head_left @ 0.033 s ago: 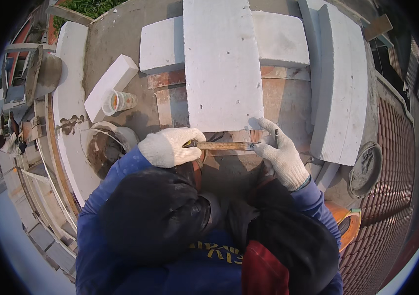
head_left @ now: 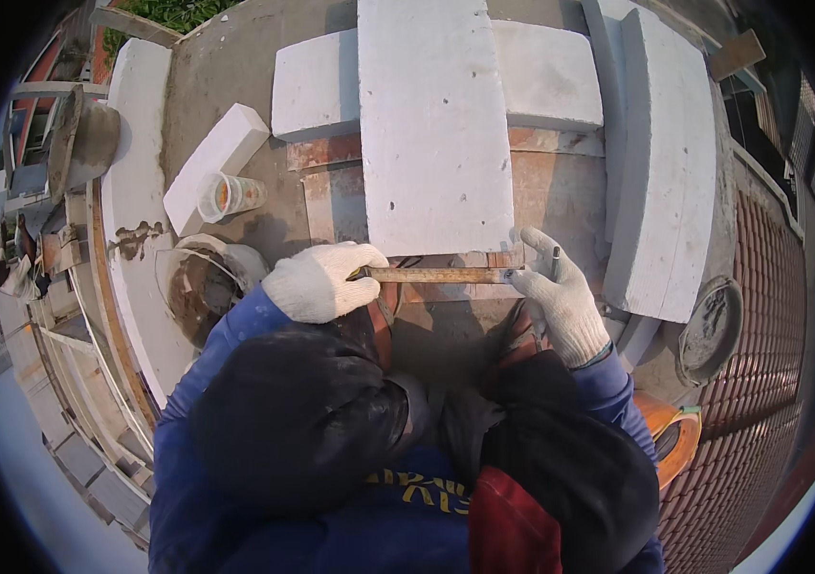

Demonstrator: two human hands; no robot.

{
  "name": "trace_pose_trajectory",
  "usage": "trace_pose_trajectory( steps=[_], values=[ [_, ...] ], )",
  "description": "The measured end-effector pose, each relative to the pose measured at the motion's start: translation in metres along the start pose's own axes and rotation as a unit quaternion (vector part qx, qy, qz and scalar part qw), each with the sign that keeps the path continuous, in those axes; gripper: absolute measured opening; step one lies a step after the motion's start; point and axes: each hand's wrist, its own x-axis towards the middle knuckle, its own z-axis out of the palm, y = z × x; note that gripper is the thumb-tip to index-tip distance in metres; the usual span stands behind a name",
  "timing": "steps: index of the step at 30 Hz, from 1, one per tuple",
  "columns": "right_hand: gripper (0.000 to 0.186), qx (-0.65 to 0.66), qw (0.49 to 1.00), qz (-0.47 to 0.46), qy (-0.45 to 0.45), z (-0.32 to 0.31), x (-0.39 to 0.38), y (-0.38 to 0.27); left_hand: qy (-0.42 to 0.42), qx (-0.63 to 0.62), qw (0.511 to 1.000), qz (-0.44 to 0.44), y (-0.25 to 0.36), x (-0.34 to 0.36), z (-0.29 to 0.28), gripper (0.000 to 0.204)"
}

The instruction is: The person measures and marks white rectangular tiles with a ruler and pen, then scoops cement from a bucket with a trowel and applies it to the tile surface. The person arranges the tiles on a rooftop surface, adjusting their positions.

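A yellowish tape measure blade (head_left: 441, 275) stretches level between my gloved hands, just off the near end of a long white block (head_left: 436, 134). My left hand (head_left: 317, 284) is closed round the case end of the tape, most of which the glove hides. At the other end my right hand (head_left: 563, 301) pinches the blade's tip, with its index finger raised near the block's right corner. A thin dark pen or pencil (head_left: 555, 260) sticks up between that hand's fingers. The long block lies across another white block (head_left: 546, 77), above reddish boards (head_left: 551, 191).
More white blocks (head_left: 666, 172) stand along the right side. On the left are a small white block (head_left: 216, 167), a clear plastic cup (head_left: 231, 196) and a dirty bucket (head_left: 207, 282). A grey mortar bucket (head_left: 711, 330) and an orange round object (head_left: 680, 445) sit near the tiled roof (head_left: 757, 383).
My right hand has shifted slightly to the right with the tape's tip, and my left hand slightly to the left. A little more blade shows between them.
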Motion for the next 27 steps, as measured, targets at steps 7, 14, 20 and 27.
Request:
trace_pose_trajectory(
  steps=[7, 14, 20, 27],
  values=[
    [0.045, -0.109, 0.980, -0.063, 0.155, -0.003, 0.029, 0.026, 0.095, 0.155, 0.983, -0.033, -0.020, 0.002, -0.002, 0.026],
    [0.031, -0.223, 0.948, -0.135, 0.180, 0.005, 0.040, 0.027, 0.018, 0.203, 0.977, 0.063, -0.028, 0.013, 0.004, 0.030],
    [0.029, -0.244, 0.943, -0.134, 0.184, 0.010, 0.043, 0.031, -0.010, 0.173, 0.981, -0.083, -0.012, 0.030, -0.004, 0.032],
    [0.028, -0.259, 0.927, -0.179, 0.202, -0.001, 0.037, 0.014, 0.004, 0.175, 0.983, -0.055, -0.022, 0.035, 0.000, 0.034]
  ],
)
